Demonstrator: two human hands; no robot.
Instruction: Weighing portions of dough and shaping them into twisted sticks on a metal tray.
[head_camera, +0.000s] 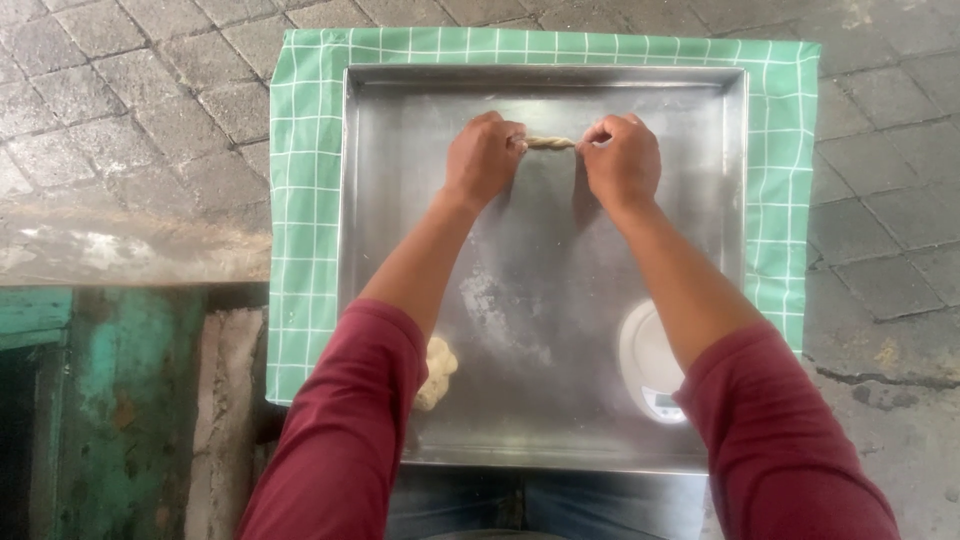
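Dough twist pinched at both ends over tray.
Our left hand and right hand grip it closed; overtwisting could snap the thin middle.

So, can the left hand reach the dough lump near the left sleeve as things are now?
Probably yes. The dough lump lies uncovered on the tray, beside the left forearm. But the left hand pinches the twisted dough strip with the right hand, so it must release first.
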